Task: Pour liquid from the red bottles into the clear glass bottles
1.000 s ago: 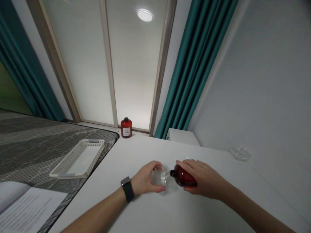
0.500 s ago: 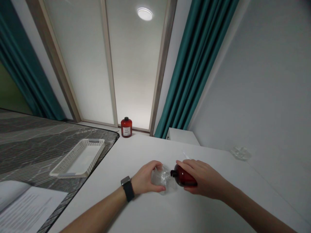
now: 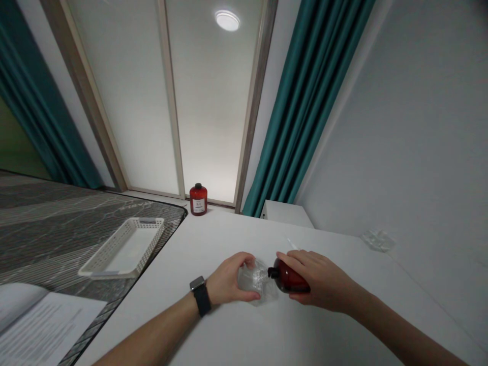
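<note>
My left hand, with a black-strapped watch on its wrist, curls around a clear, see-through container, perhaps a cup. In my right hand lies a dark red bottle, tipped on its side. Its narrow black neck points left, right at the container's edge. Whether liquid is running out, I cannot tell. My right fingers cover much of the bottle's body.
A second red bottle with a white label and black cap stands upright at the table's far edge. To the left are a white perforated basket and an open booklet. Crumpled clear plastic sits at the right.
</note>
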The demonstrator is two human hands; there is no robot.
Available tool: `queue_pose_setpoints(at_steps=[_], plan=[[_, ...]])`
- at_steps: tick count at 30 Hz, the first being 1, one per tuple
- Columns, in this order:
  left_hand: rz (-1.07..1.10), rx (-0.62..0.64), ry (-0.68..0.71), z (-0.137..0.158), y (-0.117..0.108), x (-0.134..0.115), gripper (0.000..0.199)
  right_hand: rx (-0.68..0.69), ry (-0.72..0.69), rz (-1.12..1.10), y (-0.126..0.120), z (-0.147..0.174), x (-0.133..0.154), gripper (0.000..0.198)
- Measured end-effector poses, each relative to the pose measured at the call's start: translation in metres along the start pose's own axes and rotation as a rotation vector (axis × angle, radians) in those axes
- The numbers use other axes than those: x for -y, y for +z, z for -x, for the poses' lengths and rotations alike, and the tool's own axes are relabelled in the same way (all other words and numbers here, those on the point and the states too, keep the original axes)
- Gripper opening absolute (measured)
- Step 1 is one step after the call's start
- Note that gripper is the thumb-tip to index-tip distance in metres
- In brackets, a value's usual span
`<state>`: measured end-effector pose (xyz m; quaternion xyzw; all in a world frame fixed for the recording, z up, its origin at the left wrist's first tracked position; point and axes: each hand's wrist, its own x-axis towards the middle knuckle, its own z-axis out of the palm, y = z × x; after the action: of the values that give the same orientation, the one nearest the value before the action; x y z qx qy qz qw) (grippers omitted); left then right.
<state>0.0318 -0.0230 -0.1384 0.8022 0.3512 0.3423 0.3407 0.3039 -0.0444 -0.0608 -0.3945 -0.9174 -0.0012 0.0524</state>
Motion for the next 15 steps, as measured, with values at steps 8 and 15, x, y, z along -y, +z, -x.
queue_pose_setpoints(at_steps=[8,15], plan=[[-0.014,0.008,-0.009,0.0009,0.0007,0.0011,0.064,-0.006,-0.011,0.012,0.0018,0.0,-0.0012,0.077],[0.0,0.008,-0.004,0.0008,0.0011,0.0004,0.064,-0.003,-0.015,0.016,0.0014,0.0008,-0.0006,0.077]])
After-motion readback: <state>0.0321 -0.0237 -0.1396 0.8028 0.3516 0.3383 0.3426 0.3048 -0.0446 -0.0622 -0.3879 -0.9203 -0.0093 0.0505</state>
